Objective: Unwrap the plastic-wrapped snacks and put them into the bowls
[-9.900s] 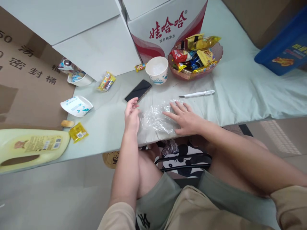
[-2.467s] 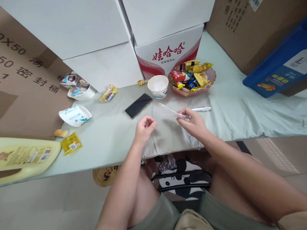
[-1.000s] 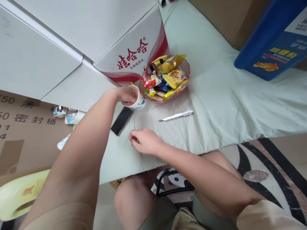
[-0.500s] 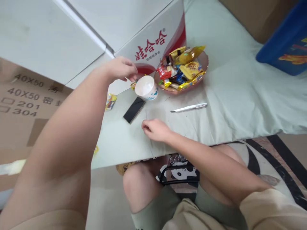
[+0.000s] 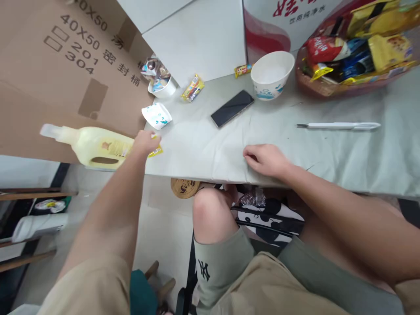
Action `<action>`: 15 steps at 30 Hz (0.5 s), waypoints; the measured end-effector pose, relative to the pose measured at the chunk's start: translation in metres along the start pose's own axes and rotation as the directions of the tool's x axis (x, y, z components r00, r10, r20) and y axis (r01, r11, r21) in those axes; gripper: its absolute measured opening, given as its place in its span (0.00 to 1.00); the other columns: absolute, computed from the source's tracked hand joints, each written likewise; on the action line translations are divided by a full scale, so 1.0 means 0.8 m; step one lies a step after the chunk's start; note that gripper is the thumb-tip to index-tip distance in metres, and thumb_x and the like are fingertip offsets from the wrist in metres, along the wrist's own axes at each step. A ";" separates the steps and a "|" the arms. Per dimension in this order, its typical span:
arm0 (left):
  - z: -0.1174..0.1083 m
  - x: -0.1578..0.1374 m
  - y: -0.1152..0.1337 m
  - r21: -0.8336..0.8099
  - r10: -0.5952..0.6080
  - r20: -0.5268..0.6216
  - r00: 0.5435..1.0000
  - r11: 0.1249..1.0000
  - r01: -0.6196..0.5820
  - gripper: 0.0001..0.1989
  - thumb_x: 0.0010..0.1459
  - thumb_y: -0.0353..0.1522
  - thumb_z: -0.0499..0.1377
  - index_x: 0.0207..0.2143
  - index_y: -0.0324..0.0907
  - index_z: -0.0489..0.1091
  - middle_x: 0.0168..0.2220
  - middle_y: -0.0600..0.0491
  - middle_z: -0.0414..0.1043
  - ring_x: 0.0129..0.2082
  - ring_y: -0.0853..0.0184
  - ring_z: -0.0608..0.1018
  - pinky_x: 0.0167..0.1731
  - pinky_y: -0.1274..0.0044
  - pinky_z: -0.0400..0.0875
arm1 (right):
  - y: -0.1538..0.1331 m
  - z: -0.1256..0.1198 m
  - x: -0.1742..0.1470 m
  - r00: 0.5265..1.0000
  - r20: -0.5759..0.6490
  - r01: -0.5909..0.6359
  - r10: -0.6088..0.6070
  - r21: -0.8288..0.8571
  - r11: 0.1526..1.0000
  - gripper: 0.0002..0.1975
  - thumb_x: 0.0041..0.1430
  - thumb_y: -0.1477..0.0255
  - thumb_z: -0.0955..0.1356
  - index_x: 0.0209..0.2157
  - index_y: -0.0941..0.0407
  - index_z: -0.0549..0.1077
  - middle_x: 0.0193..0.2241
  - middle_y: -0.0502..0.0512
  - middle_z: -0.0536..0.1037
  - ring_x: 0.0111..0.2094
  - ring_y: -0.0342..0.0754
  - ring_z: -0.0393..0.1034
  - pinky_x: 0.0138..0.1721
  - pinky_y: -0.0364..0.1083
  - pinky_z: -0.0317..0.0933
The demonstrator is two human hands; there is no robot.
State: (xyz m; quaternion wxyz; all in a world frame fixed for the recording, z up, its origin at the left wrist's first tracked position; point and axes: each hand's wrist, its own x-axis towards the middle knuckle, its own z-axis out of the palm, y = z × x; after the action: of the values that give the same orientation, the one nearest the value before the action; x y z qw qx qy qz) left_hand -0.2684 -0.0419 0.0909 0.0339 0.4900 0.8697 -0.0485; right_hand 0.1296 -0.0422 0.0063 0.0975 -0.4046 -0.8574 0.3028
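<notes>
My left hand [image 5: 145, 142] reaches to the left end of the cloth-covered table. Its fingers are closed on a small yellow snack packet [image 5: 156, 151], mostly hidden beneath them. My right hand [image 5: 266, 160] rests near the front edge, loosely curled, with nothing visible in it. Between the hands and further back lies a black phone [image 5: 232, 108]. Behind my left hand a white paper cup [image 5: 156, 116] lies tipped over. Another paper cup [image 5: 272, 75] stands upright by the wrapped snacks, and a white pen-like tool [image 5: 339, 126] lies to the right.
A pink bowl [image 5: 331, 89] heaped with snacks stands at the right. Yellow wrapped snacks [image 5: 193, 89] [image 5: 243, 70] lie along the back. A cup of snacks [image 5: 168, 89] stands beside the cardboard box [image 5: 82, 94]. A pale yellow bottle [image 5: 95, 142] is left of my left hand.
My left hand has moved from beside the upright paper cup to the yellow packet at the table's left end. My right hand stays curled on the table. The view has turned left.
</notes>
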 end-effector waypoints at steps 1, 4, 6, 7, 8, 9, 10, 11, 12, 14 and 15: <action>0.017 -0.001 -0.011 0.004 -0.048 0.031 0.998 0.999 0.048 0.23 0.66 0.38 0.59 0.59 0.36 0.69 0.60 0.37 0.70 0.59 0.51 0.74 0.57 0.57 0.72 | -0.001 0.001 0.002 1.000 0.003 -0.013 0.013 -0.024 1.000 0.13 0.63 0.71 0.62 0.41 0.55 0.78 0.38 0.58 0.83 0.37 0.53 0.74 0.34 0.48 0.52; 0.067 -0.010 -0.024 -0.011 -0.141 0.088 0.986 0.990 0.142 0.30 0.68 0.39 0.50 0.67 0.32 0.61 0.69 0.29 0.59 0.69 0.44 0.63 0.65 0.54 0.61 | -0.004 0.002 0.008 0.999 0.010 -0.036 0.037 -0.089 0.995 0.14 0.64 0.69 0.61 0.42 0.54 0.78 0.39 0.57 0.84 0.37 0.54 0.74 0.32 0.48 0.49; 0.088 -0.019 -0.026 -0.047 -0.168 0.072 0.983 0.984 0.171 0.33 0.69 0.41 0.44 0.72 0.35 0.54 0.74 0.34 0.50 0.73 0.45 0.56 0.68 0.53 0.54 | -0.005 0.002 0.010 0.999 0.012 -0.040 0.042 -0.113 0.993 0.14 0.64 0.69 0.61 0.42 0.53 0.78 0.40 0.56 0.84 0.37 0.54 0.74 0.31 0.48 0.48; 0.093 -0.023 -0.027 -0.063 -0.170 0.069 0.983 0.983 0.174 0.34 0.69 0.42 0.42 0.73 0.37 0.52 0.75 0.36 0.47 0.74 0.45 0.54 0.69 0.52 0.51 | -0.006 0.002 0.010 0.999 0.015 -0.041 0.043 -0.116 0.992 0.14 0.64 0.69 0.61 0.42 0.53 0.78 0.40 0.56 0.84 0.37 0.54 0.74 0.31 0.48 0.48; 0.094 -0.024 -0.028 -0.073 -0.167 0.069 0.984 0.982 0.172 0.35 0.68 0.42 0.41 0.73 0.38 0.52 0.75 0.38 0.47 0.74 0.46 0.52 0.69 0.52 0.50 | -0.007 0.002 0.010 0.999 0.018 -0.038 0.041 -0.114 0.993 0.14 0.64 0.69 0.61 0.42 0.53 0.78 0.40 0.56 0.84 0.37 0.54 0.74 0.31 0.48 0.48; 0.092 -0.024 -0.029 -0.075 -0.162 0.076 0.984 0.983 0.167 0.35 0.68 0.43 0.42 0.73 0.38 0.53 0.75 0.38 0.47 0.74 0.46 0.51 0.70 0.52 0.49 | -0.007 0.001 0.009 0.999 0.020 -0.035 0.037 -0.109 0.993 0.14 0.64 0.69 0.61 0.42 0.53 0.78 0.40 0.56 0.84 0.36 0.54 0.74 0.32 0.48 0.48; 0.087 -0.022 -0.030 -0.071 -0.157 0.089 0.984 0.984 0.163 0.35 0.67 0.43 0.42 0.72 0.39 0.54 0.75 0.39 0.48 0.74 0.46 0.51 0.69 0.51 0.49 | -0.008 0.001 0.008 0.999 0.022 -0.029 0.031 -0.101 0.994 0.13 0.64 0.70 0.62 0.41 0.53 0.78 0.40 0.56 0.84 0.36 0.53 0.74 0.32 0.48 0.48; 0.081 -0.019 -0.031 -0.064 -0.152 0.102 0.983 0.985 0.159 0.34 0.66 0.42 0.43 0.71 0.39 0.56 0.75 0.39 0.49 0.74 0.46 0.51 0.69 0.51 0.49 | -0.008 0.000 0.007 0.999 0.025 -0.020 0.023 -0.091 0.996 0.13 0.64 0.70 0.62 0.41 0.53 0.78 0.40 0.56 0.84 0.36 0.53 0.73 0.32 0.48 0.49; 0.075 -0.014 -0.031 -0.057 -0.147 0.112 0.983 0.986 0.154 0.34 0.66 0.42 0.43 0.70 0.40 0.58 0.74 0.39 0.51 0.74 0.47 0.51 0.69 0.50 0.49 | -0.008 -0.001 0.005 1.000 0.027 -0.008 0.011 -0.082 0.997 0.13 0.64 0.71 0.61 0.41 0.54 0.78 0.40 0.57 0.84 0.36 0.53 0.73 0.33 0.48 0.50; 0.063 -0.002 -0.028 -0.051 -0.147 0.125 0.981 0.987 0.154 0.32 0.64 0.40 0.46 0.69 0.41 0.60 0.74 0.41 0.53 0.74 0.47 0.53 0.69 0.49 0.50 | -0.007 -0.002 0.002 0.999 0.031 0.024 -0.022 -0.064 0.998 0.12 0.64 0.72 0.62 0.40 0.54 0.77 0.38 0.57 0.83 0.36 0.53 0.73 0.34 0.48 0.51; 0.058 0.003 -0.025 -0.053 -0.149 0.123 0.981 0.986 0.157 0.32 0.64 0.40 0.47 0.68 0.42 0.61 0.73 0.41 0.54 0.73 0.47 0.55 0.69 0.48 0.49 | -0.006 -0.002 0.001 0.999 0.032 0.043 -0.042 -0.056 0.998 0.12 0.64 0.72 0.62 0.39 0.55 0.77 0.38 0.57 0.83 0.36 0.52 0.73 0.35 0.48 0.52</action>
State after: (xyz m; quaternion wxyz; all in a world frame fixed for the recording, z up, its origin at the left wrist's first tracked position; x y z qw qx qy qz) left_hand -0.2865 -0.0555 0.0455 0.0969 0.4166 0.9024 -0.0527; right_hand 0.1268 -0.0430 0.0106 0.0792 -0.3841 -0.8754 0.2826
